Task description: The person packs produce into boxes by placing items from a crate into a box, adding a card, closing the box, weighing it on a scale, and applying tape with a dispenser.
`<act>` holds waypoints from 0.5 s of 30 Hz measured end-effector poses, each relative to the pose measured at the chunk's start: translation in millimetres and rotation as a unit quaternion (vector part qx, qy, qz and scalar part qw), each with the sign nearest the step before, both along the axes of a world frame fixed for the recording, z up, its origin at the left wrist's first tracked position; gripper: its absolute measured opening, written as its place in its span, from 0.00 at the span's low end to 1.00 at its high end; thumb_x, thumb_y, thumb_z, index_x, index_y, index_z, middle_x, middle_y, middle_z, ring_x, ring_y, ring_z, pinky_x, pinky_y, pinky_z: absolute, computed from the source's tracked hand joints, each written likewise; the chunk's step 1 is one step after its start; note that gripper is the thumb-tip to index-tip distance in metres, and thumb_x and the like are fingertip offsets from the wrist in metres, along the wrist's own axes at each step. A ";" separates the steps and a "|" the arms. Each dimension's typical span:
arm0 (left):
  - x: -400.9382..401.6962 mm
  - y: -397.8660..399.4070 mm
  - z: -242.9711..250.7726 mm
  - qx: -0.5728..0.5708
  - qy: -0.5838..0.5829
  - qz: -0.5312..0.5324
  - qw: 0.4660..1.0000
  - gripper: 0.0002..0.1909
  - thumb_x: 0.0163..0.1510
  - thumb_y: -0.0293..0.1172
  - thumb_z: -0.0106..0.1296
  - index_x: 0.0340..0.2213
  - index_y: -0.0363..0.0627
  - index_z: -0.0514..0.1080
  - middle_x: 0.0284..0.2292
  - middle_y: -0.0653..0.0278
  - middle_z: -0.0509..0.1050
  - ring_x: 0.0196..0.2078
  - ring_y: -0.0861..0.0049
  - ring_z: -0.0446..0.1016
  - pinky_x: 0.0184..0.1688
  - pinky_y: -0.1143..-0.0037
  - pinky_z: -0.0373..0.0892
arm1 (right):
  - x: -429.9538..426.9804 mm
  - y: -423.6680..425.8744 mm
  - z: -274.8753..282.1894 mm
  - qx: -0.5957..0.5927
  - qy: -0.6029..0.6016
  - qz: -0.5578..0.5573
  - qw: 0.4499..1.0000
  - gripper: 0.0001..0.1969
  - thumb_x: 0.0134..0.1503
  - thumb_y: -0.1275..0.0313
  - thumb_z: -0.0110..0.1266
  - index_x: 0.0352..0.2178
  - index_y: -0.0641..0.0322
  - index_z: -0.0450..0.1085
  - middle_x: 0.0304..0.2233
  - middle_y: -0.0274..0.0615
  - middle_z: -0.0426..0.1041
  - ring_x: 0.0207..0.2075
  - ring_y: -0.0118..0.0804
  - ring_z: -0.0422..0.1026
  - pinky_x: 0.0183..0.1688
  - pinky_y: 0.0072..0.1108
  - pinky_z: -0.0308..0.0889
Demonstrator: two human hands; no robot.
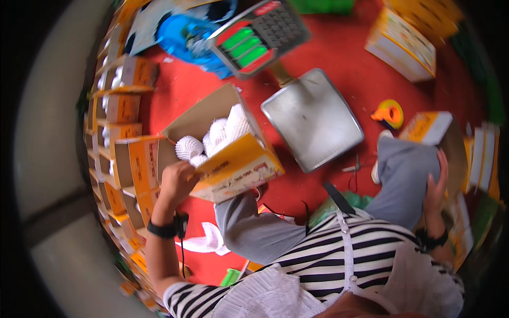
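Note:
An open yellow-and-white cardboard box (238, 169) stands tilted in the picture beside my left knee, with several items in white foam-net sleeves (218, 135) inside. My left hand (179, 181) grips the near left edge of this box, its fingers curled over the cardboard. My right hand (436, 187) rests at the side of my right knee, fingers spread, holding nothing. Beyond the box and between my knees is a weighing scale with a bare metal platform (314, 119) and a keypad-and-display head (258, 37); its display looks blurred.
Stacked yellow cartons (145, 167) line the left side. A blue plastic bag (191, 37) lies at the upper left. A tape roll on an orange dispenser (389, 114) and scissors (355, 167) lie on the red floor. More cartons (401, 45) stand at the upper right.

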State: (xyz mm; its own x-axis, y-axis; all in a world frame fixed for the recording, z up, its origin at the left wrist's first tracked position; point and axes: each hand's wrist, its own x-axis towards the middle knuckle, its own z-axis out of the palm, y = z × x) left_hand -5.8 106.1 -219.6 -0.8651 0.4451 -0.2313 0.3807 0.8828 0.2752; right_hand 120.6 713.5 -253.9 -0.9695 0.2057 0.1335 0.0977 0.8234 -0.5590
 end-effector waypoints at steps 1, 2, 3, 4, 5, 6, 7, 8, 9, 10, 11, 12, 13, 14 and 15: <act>7.8 14.1 13.7 0.000 -0.010 -0.005 1.000 0.14 0.37 0.31 0.58 0.13 0.39 0.63 0.17 0.58 0.64 0.21 0.59 0.66 0.22 0.67 0.62 | 3.5 2.9 4.7 -0.003 -0.002 -0.015 1.000 0.26 0.52 0.63 0.42 0.51 0.65 0.56 0.54 0.52 0.55 0.56 0.48 0.53 0.57 0.33 0.46; 14.3 25.1 23.9 -0.019 -0.012 -0.011 1.000 0.14 0.37 0.30 0.57 0.12 0.40 0.62 0.16 0.58 0.64 0.21 0.60 0.66 0.22 0.68 0.62 | 5.2 5.8 -2.9 -0.013 0.009 -0.008 1.000 0.26 0.52 0.63 0.42 0.51 0.65 0.56 0.54 0.52 0.54 0.56 0.49 0.53 0.57 0.33 0.47; 22.9 39.0 45.6 -0.020 -0.021 -0.008 1.000 0.12 0.36 0.28 0.57 0.13 0.39 0.64 0.16 0.59 0.64 0.21 0.62 0.67 0.22 0.69 0.62 | 6.7 8.3 -3.4 -0.028 0.020 0.006 0.999 0.26 0.51 0.64 0.43 0.51 0.64 0.56 0.55 0.52 0.53 0.56 0.49 0.53 0.57 0.33 0.47; 28.5 58.2 60.6 -0.008 -0.022 0.006 1.000 0.10 0.36 0.27 0.57 0.14 0.39 0.65 0.16 0.59 0.64 0.21 0.62 0.67 0.22 0.70 0.63 | 11.4 7.0 -0.8 -0.028 0.024 -0.010 0.999 0.26 0.51 0.64 0.43 0.51 0.64 0.56 0.55 0.52 0.53 0.56 0.49 0.53 0.57 0.33 0.47; 31.5 77.6 70.9 0.004 -0.024 0.021 0.999 0.09 0.35 0.26 0.57 0.15 0.38 0.66 0.17 0.60 0.65 0.21 0.63 0.67 0.22 0.71 0.63 | 14.5 4.3 3.2 -0.031 0.030 -0.005 0.999 0.26 0.51 0.64 0.43 0.51 0.65 0.56 0.55 0.52 0.53 0.56 0.49 0.53 0.57 0.33 0.47; 29.0 88.1 64.1 0.031 -0.019 0.005 0.999 0.08 0.35 0.25 0.57 0.18 0.38 0.68 0.17 0.60 0.65 0.20 0.64 0.67 0.22 0.72 0.64 | 18.0 1.1 7.4 -0.024 0.033 0.003 0.999 0.26 0.51 0.64 0.43 0.51 0.65 0.56 0.55 0.52 0.52 0.56 0.49 0.53 0.57 0.33 0.47; 30.3 99.9 69.9 0.023 -0.019 0.004 1.000 0.08 0.35 0.25 0.57 0.18 0.38 0.68 0.17 0.60 0.65 0.20 0.64 0.67 0.22 0.72 0.64 | 19.5 -0.8 6.8 -0.031 0.033 0.001 0.999 0.26 0.51 0.64 0.43 0.51 0.65 0.56 0.55 0.52 0.52 0.56 0.49 0.53 0.57 0.33 0.47; 27.9 112.3 74.2 0.033 -0.010 -0.012 0.999 0.08 0.35 0.25 0.58 0.18 0.38 0.68 0.17 0.60 0.65 0.20 0.64 0.67 0.22 0.72 0.63 | 20.4 -2.2 6.4 -0.034 0.044 0.007 0.998 0.26 0.51 0.64 0.43 0.51 0.65 0.56 0.54 0.52 0.53 0.56 0.49 0.53 0.57 0.33 0.47; 24.7 124.0 75.8 0.048 -0.004 -0.027 0.998 0.08 0.35 0.25 0.58 0.18 0.38 0.68 0.17 0.60 0.65 0.19 0.64 0.67 0.22 0.71 0.63 | 23.4 -0.8 8.5 -0.034 0.052 0.014 0.998 0.26 0.51 0.64 0.43 0.51 0.65 0.56 0.54 0.52 0.53 0.55 0.49 0.54 0.57 0.33 0.47; 25.9 138.7 76.0 0.047 0.009 -0.035 0.998 0.09 0.35 0.25 0.58 0.17 0.38 0.67 0.17 0.59 0.65 0.20 0.64 0.67 0.21 0.71 0.63 | 26.5 4.0 7.3 -0.034 0.064 0.018 0.997 0.25 0.51 0.64 0.43 0.50 0.64 0.56 0.54 0.52 0.53 0.55 0.49 0.54 0.57 0.33 0.48; 30.8 153.6 70.4 0.072 0.007 -0.030 0.997 0.10 0.35 0.26 0.58 0.15 0.39 0.65 0.16 0.60 0.64 0.20 0.65 0.66 0.21 0.71 0.63 | 30.5 8.9 6.1 -0.040 0.067 0.025 0.997 0.25 0.51 0.64 0.43 0.50 0.64 0.56 0.54 0.52 0.53 0.55 0.49 0.54 0.57 0.33 0.48; 37.6 166.0 59.3 0.061 0.021 -0.082 0.995 0.11 0.36 0.26 0.57 0.14 0.42 0.64 0.16 0.61 0.62 0.19 0.67 0.65 0.19 0.72 0.62 | 35.0 14.9 5.9 -0.051 0.082 0.015 0.995 0.26 0.51 0.64 0.44 0.51 0.64 0.56 0.54 0.52 0.52 0.55 0.49 0.53 0.57 0.33 0.48; 54.7 182.2 41.2 0.060 0.073 -0.138 0.986 0.10 0.38 0.26 0.55 0.13 0.45 0.62 0.15 0.63 0.60 0.19 0.69 0.64 0.19 0.73 0.63 | 36.7 17.4 4.2 -0.065 0.098 0.012 0.993 0.26 0.51 0.64 0.44 0.51 0.64 0.56 0.55 0.52 0.52 0.55 0.49 0.53 0.57 0.33 0.48; 70.4 206.0 22.6 0.066 0.044 -0.123 0.989 0.09 0.39 0.26 0.52 0.14 0.46 0.61 0.17 0.65 0.61 0.22 0.70 0.66 0.20 0.73 0.65 | 39.8 19.8 4.6 -0.065 0.099 0.020 0.993 0.26 0.51 0.64 0.44 0.51 0.64 0.56 0.55 0.52 0.52 0.55 0.49 0.53 0.57 0.33 0.48; 86.3 218.9 -13.0 0.081 0.091 -0.153 0.981 0.10 0.41 0.29 0.53 0.14 0.47 0.62 0.17 0.67 0.62 0.22 0.72 0.67 0.19 0.74 0.65 | 42.4 21.5 6.1 -0.071 0.094 0.018 0.993 0.26 0.51 0.64 0.44 0.51 0.65 0.56 0.55 0.52 0.52 0.56 0.48 0.53 0.57 0.33 0.48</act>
State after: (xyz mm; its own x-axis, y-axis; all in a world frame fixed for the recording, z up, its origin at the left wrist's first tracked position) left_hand 80.5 325.0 -232.6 -0.7058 0.7083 0.0087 0.6765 0.6703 0.3050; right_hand 163.1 735.0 -247.9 -0.9375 0.2002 0.2847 -0.0478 0.7363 -0.6750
